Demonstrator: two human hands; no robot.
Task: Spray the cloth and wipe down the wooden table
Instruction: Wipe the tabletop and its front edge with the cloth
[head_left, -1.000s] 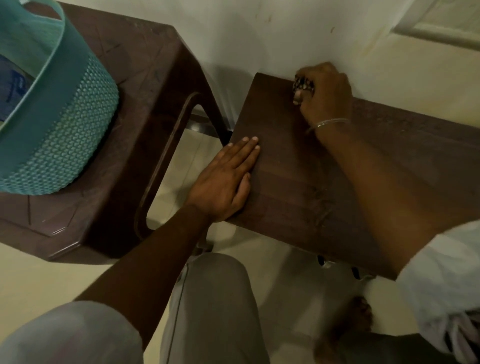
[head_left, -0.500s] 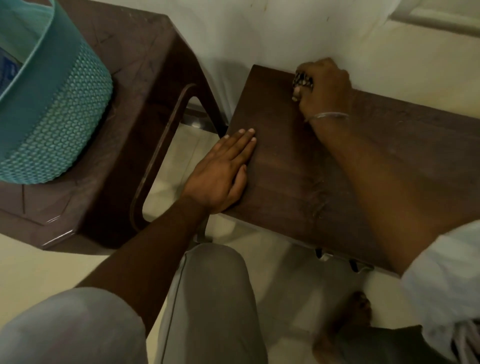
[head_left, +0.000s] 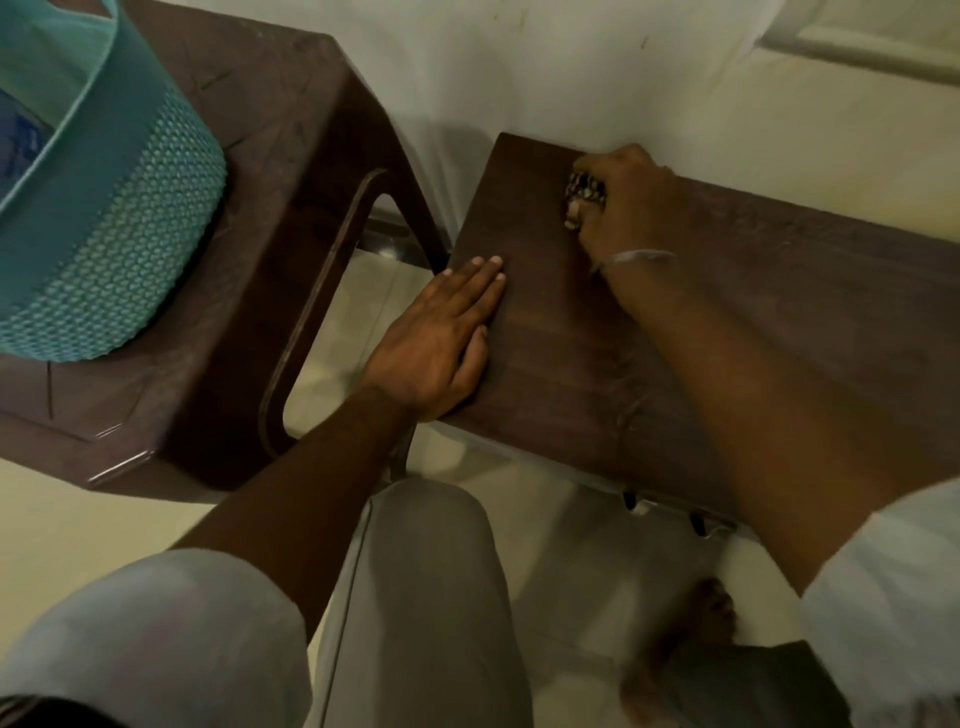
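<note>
From the head camera, looking down: the dark wooden worktop (head_left: 649, 332) runs its long axis from the near-left corner away to the right, its far edge tight against the pale wall (head_left: 519, 67) and its short end pointing left toward the brown plastic stool (head_left: 270, 171). The right hand (head_left: 631, 200) is up at the far-left corner of the worktop, fingers (head_left: 574, 215) curled shut over a small patterned cloth (head_left: 586, 188) bunched up in the fist, only a speckled bit of it showing between knuckles and wood, pressed down on the surface just beside the wall. A thin bangle (head_left: 641, 256) sits on that wrist. The left hand (head_left: 441, 343) lies flat, palm down, fingers straight and together, holding nothing, on the near-left edge of the worktop, fingertips pointing toward the far side. The two hands are apart, with bare wood between them. On the stool, to the left, stands a teal woven basket (head_left: 109, 218), cut off by the frame edge. Below, a grey trouser knee (head_left: 431, 597) and a bare foot (head_left: 691, 639) on the cream floor (head_left: 62, 514). Against half a second ago: the right fist with the cloth sits at much the same corner spot, the left palm has not lifted, and the whole scene sits a touch lower in the frame.
</note>
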